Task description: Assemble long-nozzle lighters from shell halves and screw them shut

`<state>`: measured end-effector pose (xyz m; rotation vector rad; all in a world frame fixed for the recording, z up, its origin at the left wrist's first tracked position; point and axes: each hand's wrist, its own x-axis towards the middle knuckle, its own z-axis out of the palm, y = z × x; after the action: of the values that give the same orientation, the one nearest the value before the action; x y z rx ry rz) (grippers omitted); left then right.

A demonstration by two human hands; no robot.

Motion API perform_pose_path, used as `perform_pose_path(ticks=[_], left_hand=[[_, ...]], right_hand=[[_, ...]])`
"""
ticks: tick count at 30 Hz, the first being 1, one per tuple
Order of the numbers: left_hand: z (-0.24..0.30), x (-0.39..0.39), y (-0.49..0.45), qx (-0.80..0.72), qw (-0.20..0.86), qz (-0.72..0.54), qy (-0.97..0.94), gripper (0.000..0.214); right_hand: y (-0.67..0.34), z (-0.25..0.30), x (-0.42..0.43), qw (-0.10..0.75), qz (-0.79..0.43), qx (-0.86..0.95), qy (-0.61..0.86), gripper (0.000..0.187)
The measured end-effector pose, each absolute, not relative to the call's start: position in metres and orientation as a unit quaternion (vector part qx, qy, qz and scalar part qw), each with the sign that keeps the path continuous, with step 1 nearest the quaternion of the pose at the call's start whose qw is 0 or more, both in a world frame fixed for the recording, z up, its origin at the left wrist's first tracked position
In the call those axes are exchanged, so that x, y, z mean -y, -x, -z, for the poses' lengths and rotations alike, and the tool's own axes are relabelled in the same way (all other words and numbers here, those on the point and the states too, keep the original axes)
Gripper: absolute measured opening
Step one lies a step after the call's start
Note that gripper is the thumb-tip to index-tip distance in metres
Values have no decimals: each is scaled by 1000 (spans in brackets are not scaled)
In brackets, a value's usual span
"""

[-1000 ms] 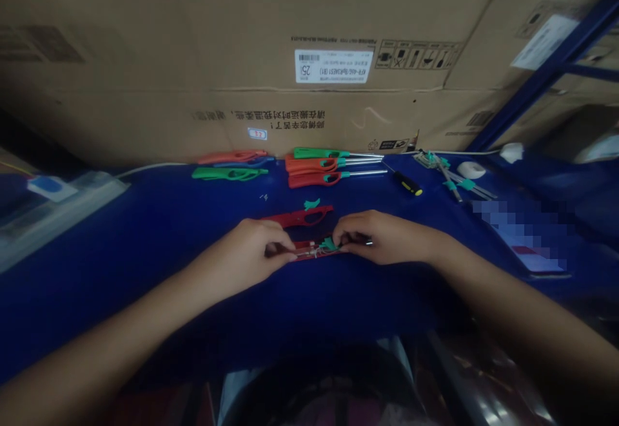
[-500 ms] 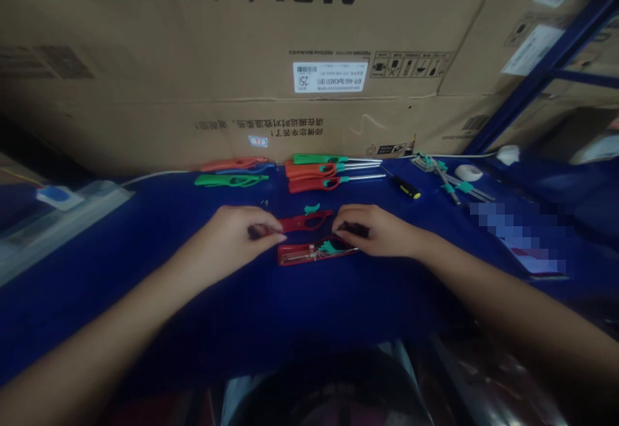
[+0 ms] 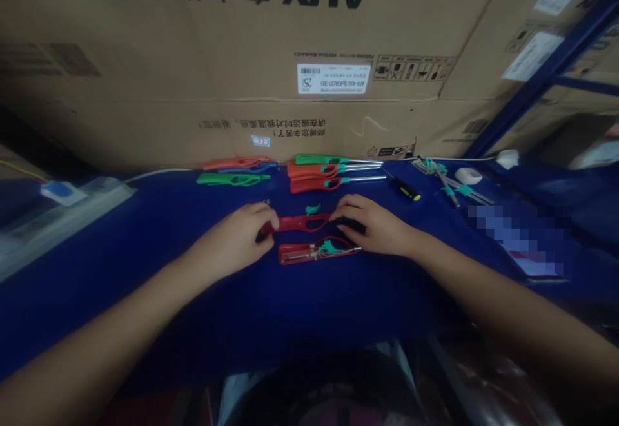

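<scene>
Between my two hands lies a red lighter casing half (image 3: 302, 223) with a trigger opening, roughly level. My left hand (image 3: 244, 232) pinches its left end between thumb and fingers. At its right end, my right hand (image 3: 374, 226) is closed on the tip with bent fingers. Just nearer to me rests the other red casing half (image 3: 286, 255), holding a clear fuel tank, a thin wire and a green trigger (image 3: 331, 247). A loose green trigger (image 3: 313, 209) sits beyond the held half. Tiny metal bits, too small to name, are behind my left hand.
Assembled lighters (image 3: 314, 185) with metal tubes lie at the back, beside loose casing halves (image 3: 232, 180). A black-and-yellow screwdriver (image 3: 406, 189), metal tubes with green parts (image 3: 447, 184) and a roll of white tape (image 3: 468, 176) are to the right. A large cardboard box (image 3: 242, 78) stands behind.
The held casing half has levelled out. My left hand has shifted slightly left along it, and my right hand's fingers have moved up a little at the other end.
</scene>
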<state>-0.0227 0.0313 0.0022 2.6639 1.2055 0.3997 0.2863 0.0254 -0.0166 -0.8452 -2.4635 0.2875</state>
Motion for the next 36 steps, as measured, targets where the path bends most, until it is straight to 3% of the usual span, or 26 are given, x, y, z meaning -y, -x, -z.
perform_pose_path(ticks=[12, 18, 25, 31, 36], left_hand=[[-8, -26, 18, -425, 120, -178, -879, 14], [-15, -15, 9, -420, 139, -258, -859, 18], [-11, -11, 7, -313, 61, -302, -898, 33], [-6, -14, 11, -311, 30, -244, -918, 35], [-10, -13, 12, -279, -2, -201, -939, 34]], right_hand=[[-284, 13, -21, 283, -72, 906, 305, 39], [-282, 7, -14, 306, -43, 897, 318, 34], [-276, 9, -10, 398, -190, 815, 376, 27], [-273, 10, -8, 361, -280, 794, 402, 29], [-274, 5, -6, 320, -260, 842, 349, 31]])
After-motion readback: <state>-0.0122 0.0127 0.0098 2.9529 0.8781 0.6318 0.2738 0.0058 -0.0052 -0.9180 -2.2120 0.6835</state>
